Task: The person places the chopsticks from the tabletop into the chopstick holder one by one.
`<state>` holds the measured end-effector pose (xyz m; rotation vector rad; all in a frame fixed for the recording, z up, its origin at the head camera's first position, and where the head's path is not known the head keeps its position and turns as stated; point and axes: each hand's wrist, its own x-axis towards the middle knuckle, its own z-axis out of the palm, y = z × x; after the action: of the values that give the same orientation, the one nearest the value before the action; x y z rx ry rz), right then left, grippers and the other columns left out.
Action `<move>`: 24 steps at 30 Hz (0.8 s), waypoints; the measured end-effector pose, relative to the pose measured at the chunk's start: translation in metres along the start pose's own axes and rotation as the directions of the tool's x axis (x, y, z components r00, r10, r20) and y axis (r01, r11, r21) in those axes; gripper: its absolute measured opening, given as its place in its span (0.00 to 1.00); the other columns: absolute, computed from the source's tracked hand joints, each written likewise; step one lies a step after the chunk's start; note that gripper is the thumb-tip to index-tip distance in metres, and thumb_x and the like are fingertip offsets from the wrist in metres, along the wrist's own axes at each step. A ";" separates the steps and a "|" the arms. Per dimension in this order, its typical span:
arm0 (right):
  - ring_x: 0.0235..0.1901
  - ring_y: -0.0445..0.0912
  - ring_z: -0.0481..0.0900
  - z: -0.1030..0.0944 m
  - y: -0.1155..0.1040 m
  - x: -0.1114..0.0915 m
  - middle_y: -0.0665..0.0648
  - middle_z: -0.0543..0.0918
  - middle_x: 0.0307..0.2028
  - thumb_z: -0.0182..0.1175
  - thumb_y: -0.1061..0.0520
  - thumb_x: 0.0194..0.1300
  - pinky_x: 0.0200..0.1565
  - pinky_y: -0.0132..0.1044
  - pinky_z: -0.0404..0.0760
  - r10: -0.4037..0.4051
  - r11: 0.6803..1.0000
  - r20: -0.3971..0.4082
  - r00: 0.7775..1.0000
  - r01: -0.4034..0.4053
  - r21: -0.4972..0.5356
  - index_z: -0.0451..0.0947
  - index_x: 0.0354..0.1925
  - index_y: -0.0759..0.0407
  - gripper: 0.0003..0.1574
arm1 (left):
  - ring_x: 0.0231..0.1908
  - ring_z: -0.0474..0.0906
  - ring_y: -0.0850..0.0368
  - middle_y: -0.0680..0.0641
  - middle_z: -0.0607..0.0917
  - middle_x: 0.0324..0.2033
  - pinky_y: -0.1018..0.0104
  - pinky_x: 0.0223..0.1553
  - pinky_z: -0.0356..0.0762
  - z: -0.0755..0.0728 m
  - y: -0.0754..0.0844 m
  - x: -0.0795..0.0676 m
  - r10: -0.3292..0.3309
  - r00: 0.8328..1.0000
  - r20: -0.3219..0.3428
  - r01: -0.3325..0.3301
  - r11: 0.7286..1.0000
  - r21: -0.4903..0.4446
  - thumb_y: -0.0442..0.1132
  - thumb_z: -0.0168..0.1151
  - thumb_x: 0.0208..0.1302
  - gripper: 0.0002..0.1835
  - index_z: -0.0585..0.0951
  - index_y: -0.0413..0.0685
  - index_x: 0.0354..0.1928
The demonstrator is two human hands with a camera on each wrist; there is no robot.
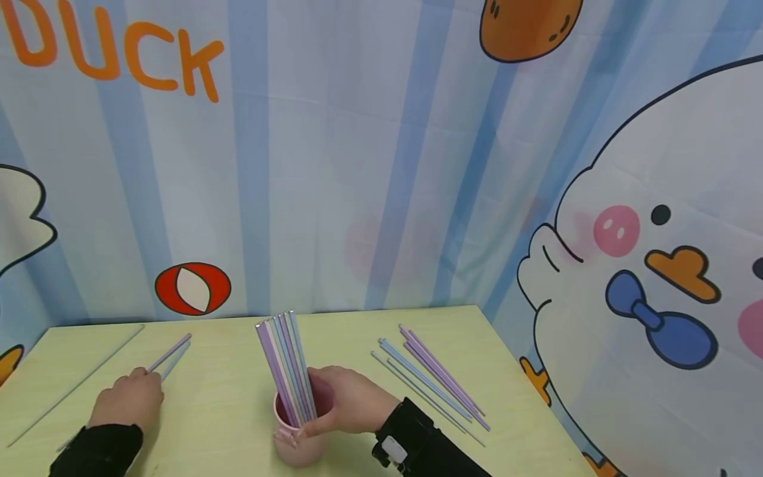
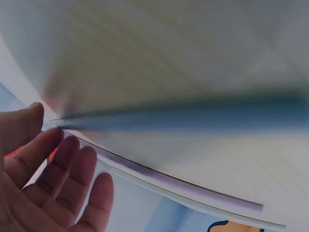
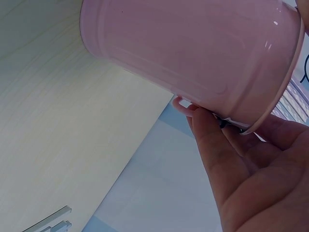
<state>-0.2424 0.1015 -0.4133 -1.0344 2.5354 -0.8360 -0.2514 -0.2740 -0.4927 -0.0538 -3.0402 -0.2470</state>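
Note:
At the left of the table my left hand (image 1: 126, 401) pinches a thin blue stick (image 2: 203, 116) between thumb and fingers; it runs back blurred close under the wrist camera. A purple stick (image 1: 169, 352) lies beside it, its far end showing beyond the hand. My right hand (image 1: 352, 401) grips a small pink bucket (image 1: 298, 452) at its rim, thumb at the front and fingers round the far side. In the right wrist view a small loop (image 3: 183, 107) sticks out by the thumb. Purple, white and blue sticks (image 1: 290, 371) stand bundled in the bucket, leaning left.
A long pale stick (image 1: 74, 387) lies slanted at the table's left. Right of the bucket lie several loose purple sticks (image 1: 447, 377), blue sticks (image 1: 420, 376) and thin pale sticks (image 1: 426, 399). Behind the table (image 1: 226, 384) hangs a printed curtain (image 1: 334, 165).

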 end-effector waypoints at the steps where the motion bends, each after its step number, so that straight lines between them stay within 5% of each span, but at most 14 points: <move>1: 0.47 0.32 0.72 0.000 0.000 0.000 0.40 0.78 0.53 0.73 0.38 0.46 0.56 0.37 0.75 0.003 1.000 0.000 1.000 -0.003 0.003 0.65 0.65 0.39 0.49 | 0.28 0.74 0.39 0.36 0.76 0.28 0.40 0.26 0.76 0.000 0.001 0.000 0.014 1.000 -0.001 -0.014 1.000 -0.002 0.29 0.54 0.62 0.06 0.76 0.30 0.34; 11: 0.47 0.32 0.73 0.000 0.001 0.001 0.40 0.78 0.53 0.73 0.37 0.46 0.56 0.36 0.75 0.002 1.000 0.000 1.000 -0.002 0.012 0.66 0.64 0.40 0.48 | 0.29 0.77 0.41 0.39 0.79 0.25 0.45 0.34 0.78 0.002 0.018 -0.002 0.127 0.991 -0.032 -0.126 0.992 0.019 0.23 0.48 0.62 0.04 0.74 0.30 0.34; 15: 0.48 0.32 0.72 0.000 0.002 0.001 0.40 0.78 0.53 0.72 0.36 0.46 0.56 0.36 0.75 -0.007 1.000 -0.008 1.000 0.007 -0.013 0.65 0.65 0.40 0.49 | 0.29 0.77 0.42 0.40 0.79 0.26 0.46 0.32 0.78 0.005 0.027 -0.002 0.124 0.992 -0.036 -0.125 0.992 -0.009 0.23 0.47 0.63 0.05 0.72 0.30 0.37; 24: 0.48 0.32 0.73 0.001 0.001 0.001 0.40 0.78 0.53 0.73 0.38 0.46 0.57 0.36 0.74 -0.014 1.000 -0.009 1.000 0.014 0.021 0.66 0.64 0.40 0.48 | 0.35 0.79 0.44 0.36 0.83 0.36 0.46 0.38 0.79 0.007 0.055 -0.004 0.065 0.992 0.107 -0.051 0.991 -0.127 0.23 0.52 0.61 0.15 0.68 0.29 0.50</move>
<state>-0.2427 0.1011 -0.4150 -1.0456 2.5237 -0.8716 -0.2461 -0.2191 -0.4908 -0.1696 -3.1231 -0.4426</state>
